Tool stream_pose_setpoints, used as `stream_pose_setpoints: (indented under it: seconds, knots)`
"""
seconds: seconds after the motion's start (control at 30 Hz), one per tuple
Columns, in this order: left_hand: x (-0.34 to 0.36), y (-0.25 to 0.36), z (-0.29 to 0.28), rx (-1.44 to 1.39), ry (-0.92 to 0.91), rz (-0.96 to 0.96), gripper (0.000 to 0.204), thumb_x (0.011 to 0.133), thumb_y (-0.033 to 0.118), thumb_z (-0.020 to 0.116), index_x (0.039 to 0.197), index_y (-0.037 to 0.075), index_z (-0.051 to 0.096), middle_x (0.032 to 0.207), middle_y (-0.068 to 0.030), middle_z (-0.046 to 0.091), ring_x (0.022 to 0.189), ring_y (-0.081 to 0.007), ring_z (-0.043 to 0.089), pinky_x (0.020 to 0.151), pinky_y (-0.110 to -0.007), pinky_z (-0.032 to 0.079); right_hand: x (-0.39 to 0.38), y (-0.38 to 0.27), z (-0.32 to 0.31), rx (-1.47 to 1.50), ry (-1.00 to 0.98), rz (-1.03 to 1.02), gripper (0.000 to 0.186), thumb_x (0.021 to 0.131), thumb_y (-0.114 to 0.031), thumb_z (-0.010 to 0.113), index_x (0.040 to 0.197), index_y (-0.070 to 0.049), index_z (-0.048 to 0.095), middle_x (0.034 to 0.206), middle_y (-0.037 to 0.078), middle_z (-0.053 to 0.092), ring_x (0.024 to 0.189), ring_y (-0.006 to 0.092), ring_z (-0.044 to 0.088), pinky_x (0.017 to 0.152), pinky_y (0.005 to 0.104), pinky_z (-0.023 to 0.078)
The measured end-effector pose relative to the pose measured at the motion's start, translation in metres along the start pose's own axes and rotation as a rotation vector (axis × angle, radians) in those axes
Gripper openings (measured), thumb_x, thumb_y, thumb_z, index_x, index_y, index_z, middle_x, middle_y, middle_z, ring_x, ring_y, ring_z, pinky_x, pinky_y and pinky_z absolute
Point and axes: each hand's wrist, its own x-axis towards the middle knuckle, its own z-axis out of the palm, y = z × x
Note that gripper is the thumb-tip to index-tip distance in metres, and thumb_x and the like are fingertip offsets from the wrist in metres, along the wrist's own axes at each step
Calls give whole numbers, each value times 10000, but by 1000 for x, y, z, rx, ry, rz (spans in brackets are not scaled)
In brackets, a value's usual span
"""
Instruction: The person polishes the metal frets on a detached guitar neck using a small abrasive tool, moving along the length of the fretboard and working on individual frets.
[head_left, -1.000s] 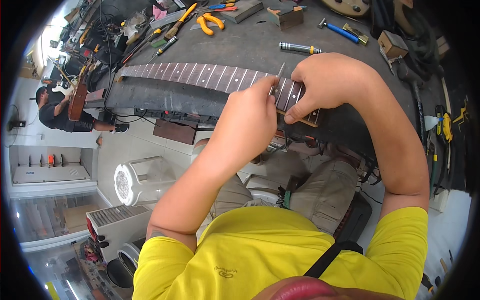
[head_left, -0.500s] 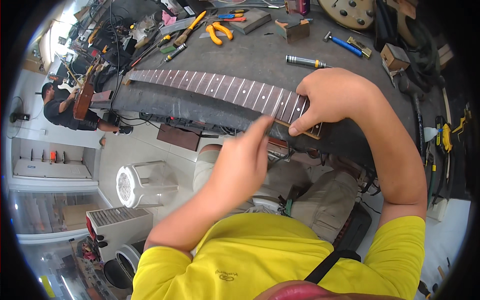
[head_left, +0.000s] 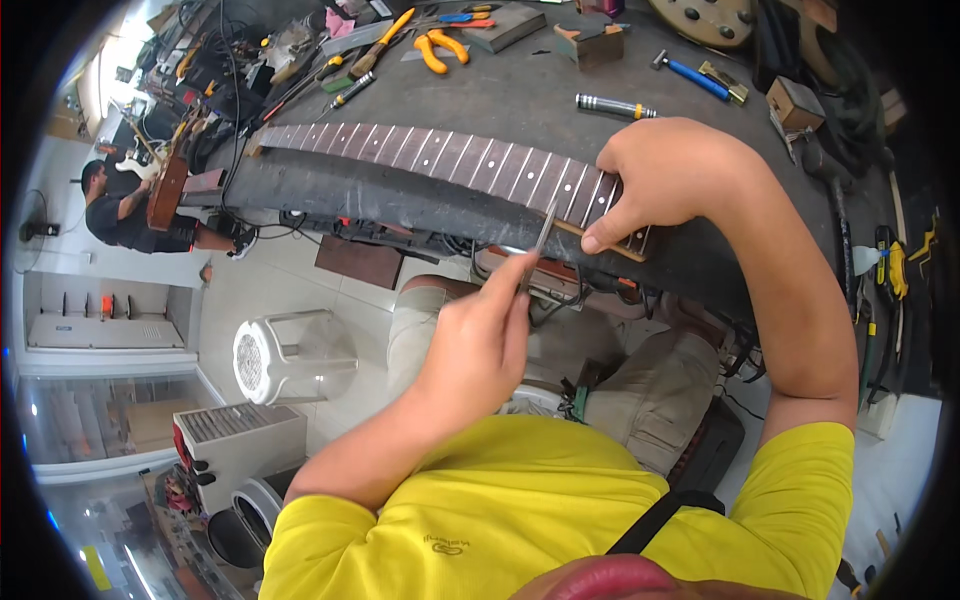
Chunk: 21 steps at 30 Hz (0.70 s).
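Note:
A long guitar neck (head_left: 440, 165) with a dark fretboard, metal frets and pale dots lies across the workbench. My right hand (head_left: 675, 175) grips its right end, thumb on the near edge and fingers over the far side. In my left hand (head_left: 470, 340), closed fingers hold a slim grey metal file (head_left: 545, 235). The file's tip meets the near edge of the fretboard, a little left of my right thumb. My grip hides the file's lower end.
Orange-handled pliers (head_left: 440, 48), a brush (head_left: 385, 42), a striped tube (head_left: 615, 106) and a blue-handled hammer (head_left: 695, 78) lie beyond the neck. A white stool (head_left: 262, 360) stands on the floor at left. Another person (head_left: 125, 215) stands at the far left.
My left hand has drawn back toward me and slightly left, so the file now shows between my fingers and the neck. My right hand keeps its grip on the neck.

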Motion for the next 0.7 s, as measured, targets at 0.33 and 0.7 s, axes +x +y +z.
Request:
stream_pose_setpoints:
  seconds: [0.33,0.7]
  knots:
    - [37,9,-19,-233,63,-222,335,1060,14,654,1390,-15,697,676,-91,641,586,-114,568,601,-318,482,-5,1,-3,21,-28,2,796,727,-711,902,1031,21,839,881,223,794,878,403,790,803,475,605]
    - [0,2,-2,143,42,31,415,968,-39,743,1372,50,747,714,-160,688,542,-282,639,562,-359,498,0,2,-3,19,-46,8,834,704,-726,922,1023,39,826,881,224,788,878,402,787,789,470,600]
